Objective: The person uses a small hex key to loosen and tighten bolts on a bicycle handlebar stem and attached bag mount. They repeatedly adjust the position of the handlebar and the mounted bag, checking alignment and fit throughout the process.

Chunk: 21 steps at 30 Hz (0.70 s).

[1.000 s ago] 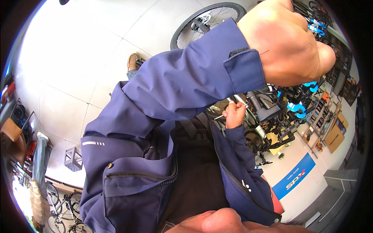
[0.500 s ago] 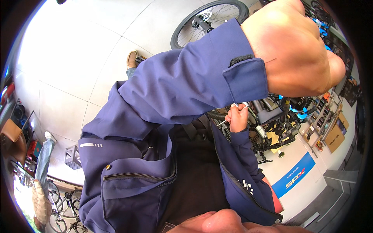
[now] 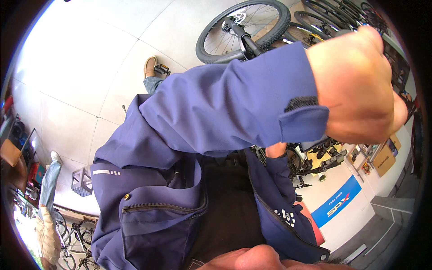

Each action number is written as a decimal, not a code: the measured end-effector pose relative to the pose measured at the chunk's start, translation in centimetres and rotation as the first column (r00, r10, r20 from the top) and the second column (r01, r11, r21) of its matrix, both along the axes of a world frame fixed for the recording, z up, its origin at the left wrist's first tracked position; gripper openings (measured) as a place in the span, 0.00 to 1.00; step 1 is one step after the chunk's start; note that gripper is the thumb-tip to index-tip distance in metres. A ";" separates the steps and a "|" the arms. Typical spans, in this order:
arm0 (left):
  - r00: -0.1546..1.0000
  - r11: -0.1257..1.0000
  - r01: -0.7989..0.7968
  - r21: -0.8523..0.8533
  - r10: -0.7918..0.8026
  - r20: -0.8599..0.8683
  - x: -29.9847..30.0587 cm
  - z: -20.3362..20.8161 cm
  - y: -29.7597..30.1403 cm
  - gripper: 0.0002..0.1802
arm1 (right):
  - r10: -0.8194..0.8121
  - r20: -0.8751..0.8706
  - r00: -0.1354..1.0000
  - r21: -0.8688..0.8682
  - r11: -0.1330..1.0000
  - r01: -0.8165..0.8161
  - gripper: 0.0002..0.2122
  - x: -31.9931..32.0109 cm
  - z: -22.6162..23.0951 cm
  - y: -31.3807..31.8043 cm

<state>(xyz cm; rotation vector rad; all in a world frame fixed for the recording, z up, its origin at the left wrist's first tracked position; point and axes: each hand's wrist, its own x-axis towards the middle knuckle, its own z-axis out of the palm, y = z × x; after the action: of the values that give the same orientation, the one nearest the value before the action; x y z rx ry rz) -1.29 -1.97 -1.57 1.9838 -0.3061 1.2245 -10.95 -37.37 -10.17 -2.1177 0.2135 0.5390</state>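
My left arm, in a blue sleeve, reaches across to the right. My left hand (image 3: 360,85) is large and close, its back toward me and its fingers curled closed; whatever they hold is hidden. Behind that sleeve lies my right hand (image 3: 275,150), with only a strip near the wrist showing and its fingers hidden. Past my left forearm is a bicycle wheel (image 3: 280,22) with a disc rotor and a black fork (image 3: 245,39). Dark bicycle parts (image 3: 315,167) show below my left wrist, partly covered by my arms.
A brown shoe (image 3: 150,67) is beside a black pedal (image 3: 162,69). Several bicycles (image 3: 330,17) stand at the upper right. A grey crate (image 3: 81,182) and a person (image 3: 50,184) are on the left. Cardboard boxes (image 3: 383,159) and a blue banner (image 3: 337,202) are at the right.
My left hand and cuff have shifted down and slightly right in view. My right hand, which showed a thin silver tool in its fingers, is now mostly behind the sleeve.
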 end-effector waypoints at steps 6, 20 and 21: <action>0.964 0.964 -0.210 -0.163 0.231 0.129 0.9 0.6 0.5 0.08 | -0.185 -0.214 0.959 0.142 0.966 0.218 0.08 -0.5 0.5 0.2; 0.867 0.889 -0.366 0.274 0.433 -0.246 -0.7 2.3 2.0 0.14 | -0.130 0.034 0.991 0.531 0.842 0.092 0.14 -0.3 -2.5 -1.3; 0.810 0.849 -0.391 0.356 0.501 -0.305 -0.8 2.1 2.5 0.14 | -0.132 0.084 0.988 0.566 0.822 0.062 0.13 -0.1 -2.8 -1.2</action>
<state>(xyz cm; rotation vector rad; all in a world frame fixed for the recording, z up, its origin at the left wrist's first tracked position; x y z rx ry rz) -2.05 0.51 0.51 2.5939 0.2289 1.0649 -11.03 -38.61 -12.94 -1.5413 0.0768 0.3537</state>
